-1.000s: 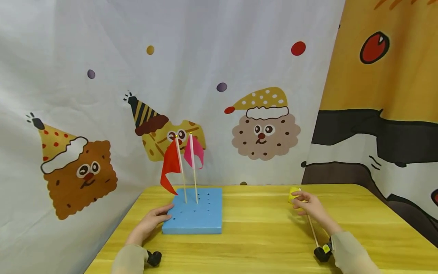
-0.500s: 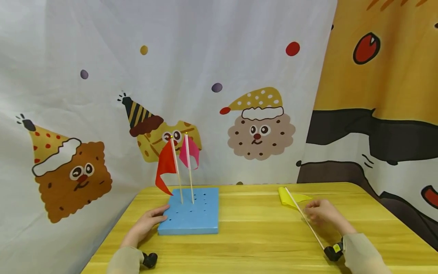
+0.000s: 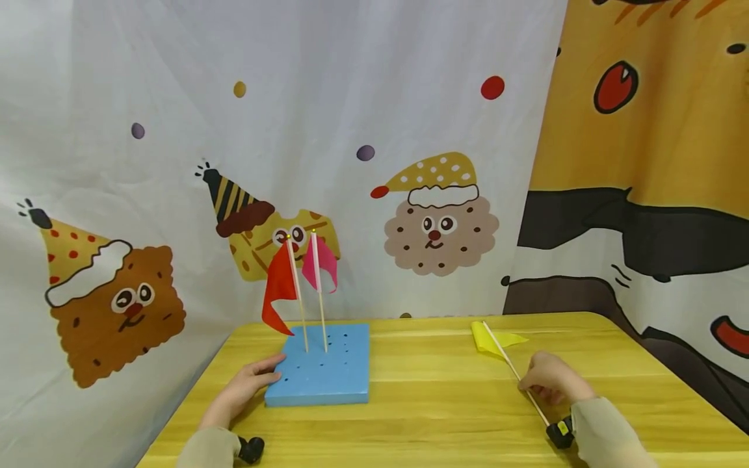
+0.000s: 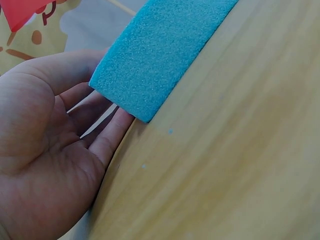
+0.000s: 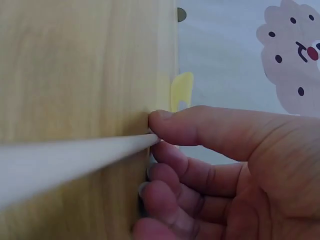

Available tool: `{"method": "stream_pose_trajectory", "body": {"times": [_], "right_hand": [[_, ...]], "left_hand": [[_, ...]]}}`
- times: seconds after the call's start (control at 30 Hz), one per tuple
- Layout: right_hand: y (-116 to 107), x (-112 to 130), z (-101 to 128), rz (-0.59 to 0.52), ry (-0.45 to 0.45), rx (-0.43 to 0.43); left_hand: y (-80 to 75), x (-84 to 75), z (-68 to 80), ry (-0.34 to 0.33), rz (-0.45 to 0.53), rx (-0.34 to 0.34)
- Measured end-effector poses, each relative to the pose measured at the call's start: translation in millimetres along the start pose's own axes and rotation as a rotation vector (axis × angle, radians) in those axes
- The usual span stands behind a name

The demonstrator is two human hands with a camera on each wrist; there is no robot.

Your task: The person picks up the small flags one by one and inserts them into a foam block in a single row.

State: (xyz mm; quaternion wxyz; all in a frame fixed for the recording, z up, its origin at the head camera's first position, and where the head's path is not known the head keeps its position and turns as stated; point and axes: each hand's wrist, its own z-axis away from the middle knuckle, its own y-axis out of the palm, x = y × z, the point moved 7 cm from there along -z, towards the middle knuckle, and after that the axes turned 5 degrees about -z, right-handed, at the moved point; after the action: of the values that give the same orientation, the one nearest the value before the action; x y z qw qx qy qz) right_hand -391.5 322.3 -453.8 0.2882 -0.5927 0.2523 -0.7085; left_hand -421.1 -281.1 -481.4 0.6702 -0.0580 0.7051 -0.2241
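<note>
My right hand (image 3: 554,377) pinches the thin stick (image 5: 75,159) of a yellow flag (image 3: 490,339) between thumb and index finger; the other fingers curl loosely below. The flag lies at a slant, its cloth at the far end and its stick running back toward my wrist. On the left, my left hand (image 3: 248,383) rests against the left edge of a blue foam block (image 3: 328,385), thumb and relaxed fingers touching its side. Several small holes dot the block's top. A red flag (image 3: 281,286) and a pink flag (image 3: 328,265) stand upright in it.
The block sits on a wooden table (image 3: 430,377) left of centre. Behind the table hangs a white cloth (image 3: 328,117) printed with cartoon biscuits and dots. Black wrist cameras (image 3: 560,433) are strapped at both wrists.
My right hand has drawn back from the yellow cloth, along the stick, and now pinches it lower down. The left hand stays at the block, while the head view has shifted a little.
</note>
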Motion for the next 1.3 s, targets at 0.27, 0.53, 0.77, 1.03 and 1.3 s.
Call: {"method": "stream_pose_trajectory", "body": {"times": [0.27,0.53,0.77,1.03,1.3], "right_hand": [[1,0,-4,0.006,-0.035,-0.049],[0,5,-5,-0.058,-0.090,-0.045],[11,8,-6,-0.233,-0.127,0.108],[23,9,-11,-0.437,-0.115,0.206],[33,16,-12,-0.500,-0.135,0.282]], "left_hand": [[-0.3,0.6,2.2,-0.009,-0.009,-0.039],[-0.7,1.0,0.2,-0.014,-0.008,-0.045],[-0.4,1.1,-0.4,0.003,0.006,-0.013],[-0.3,2.2,0.0,0.014,0.015,-0.024],[-0.1,-0.4,1.6,0.005,0.006,-0.024]]}}
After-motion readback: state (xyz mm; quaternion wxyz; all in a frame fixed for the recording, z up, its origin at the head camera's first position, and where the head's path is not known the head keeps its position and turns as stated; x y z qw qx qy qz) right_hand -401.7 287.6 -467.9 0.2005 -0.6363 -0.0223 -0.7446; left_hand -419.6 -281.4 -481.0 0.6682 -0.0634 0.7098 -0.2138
